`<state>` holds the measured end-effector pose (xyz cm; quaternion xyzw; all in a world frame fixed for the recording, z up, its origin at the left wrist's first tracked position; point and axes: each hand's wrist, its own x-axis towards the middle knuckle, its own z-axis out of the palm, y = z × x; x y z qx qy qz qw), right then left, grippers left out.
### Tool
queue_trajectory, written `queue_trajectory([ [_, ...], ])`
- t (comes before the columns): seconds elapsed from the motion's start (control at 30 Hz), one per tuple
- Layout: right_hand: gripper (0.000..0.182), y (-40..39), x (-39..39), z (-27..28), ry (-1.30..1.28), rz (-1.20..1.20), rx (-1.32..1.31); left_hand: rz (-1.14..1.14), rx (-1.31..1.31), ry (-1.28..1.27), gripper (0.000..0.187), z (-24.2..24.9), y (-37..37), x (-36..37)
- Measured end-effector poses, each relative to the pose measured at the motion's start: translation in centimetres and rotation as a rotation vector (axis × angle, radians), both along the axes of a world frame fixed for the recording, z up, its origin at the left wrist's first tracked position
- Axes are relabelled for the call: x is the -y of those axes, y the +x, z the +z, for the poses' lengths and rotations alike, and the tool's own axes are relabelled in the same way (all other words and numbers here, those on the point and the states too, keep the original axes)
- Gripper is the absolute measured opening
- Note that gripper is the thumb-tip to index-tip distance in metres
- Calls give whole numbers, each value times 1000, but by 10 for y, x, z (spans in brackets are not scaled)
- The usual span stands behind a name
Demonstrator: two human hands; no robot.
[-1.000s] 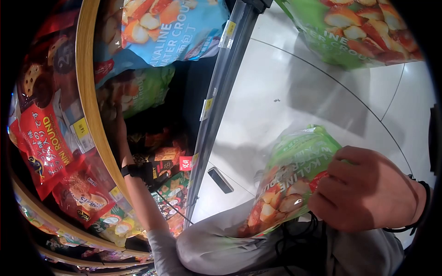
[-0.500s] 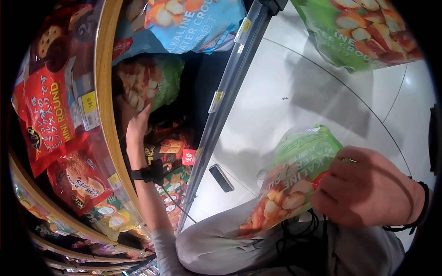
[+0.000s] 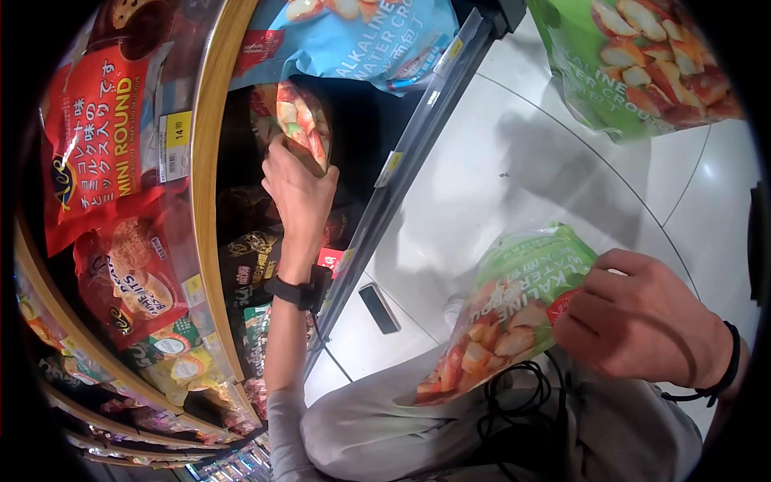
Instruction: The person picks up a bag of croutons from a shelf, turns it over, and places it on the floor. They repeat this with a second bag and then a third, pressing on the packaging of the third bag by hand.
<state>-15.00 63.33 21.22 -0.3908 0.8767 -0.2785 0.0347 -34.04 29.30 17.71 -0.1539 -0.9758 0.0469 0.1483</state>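
Note:
On the shelf, my left hand [image 3: 301, 193] is closed on the edge of a crouton bag [image 3: 303, 120], which stands tilted and pinched. A black strap circles that wrist. Just above it lies a light-blue crouton bag [image 3: 361, 48]. My right hand [image 3: 642, 321] grips the side of a green crouton bag [image 3: 514, 301], holding it above my knee; croutons are pictured on its front. Another green crouton bag [image 3: 642, 64] is at the top right, and what supports it is out of view.
A shelf rail [image 3: 401, 153] with price tags runs along the shelf's front. Red biscuit bags [image 3: 132, 273] hang over a wood-edged shelf [image 3: 207, 161] at left. Dark snack packs [image 3: 249, 261] lie below my left hand. A phone [image 3: 378, 309] rests on the tiled floor [image 3: 450, 185].
My left hand has moved right on the shelf, and the crouton bag in it has turned edge-on. The right hand still holds its green bag in nearly the same place.

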Motion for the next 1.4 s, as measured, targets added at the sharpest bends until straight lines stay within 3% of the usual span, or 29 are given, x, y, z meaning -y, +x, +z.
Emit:
queue_trajectory([
  [0.13, 16, 2, -2, 1, 3, -9, -3, 85, 112, -27, 51, 4, -5, 3],
  [0.2, 13, 2, -2, 0, 6, -5, -16, -9, 153, 92, 44, 6, -5, 8],
  [0.3, 13, 0, -1, 1, 5, 5, -26, 11, 170, 117, 43, 9, 0, 6],
  [0.43, 11, -1, -2, 4, -6, 17, 1, -130, 59, 153, 41, 9, 4, 4],
  [0.53, 9, -3, -4, 6, -53, 17, 56, -18, 156, 255, 34, 21, 10, 0],
  [0.63, 11, 1, -2, 13, 150, 11, 89, 24, 244, 309, 30, 26, 14, 2],
  [0.73, 11, 0, -6, 15, 167, 33, 141, -3, 223, 280, 33, 22, 7, 18],
  [0.77, 11, 1, -6, 13, 124, 50, 157, 28, 234, 280, 25, 27, 9, 14],
  [1.03, 14, 11, -6, 21, 116, 50, -5, -69, 75, 329, 17, 40, 31, 21],
  [1.17, 15, 6, -17, 35, 56, -148, -109, -97, -71, 252, 11, 59, 29, 33],
  [1.27, 19, -3, -30, 37, -129, -423, -70, 4, -112, 298, 10, 77, 31, 42],
  [1.3, 12, -4, -28, 35, -206, -540, -62, 13, -123, 289, 10, 81, 33, 43],
  [1.4, 11, -7, -38, 25, -155, -690, -51, -61, -186, 226, 15, 83, 44, 40],
])
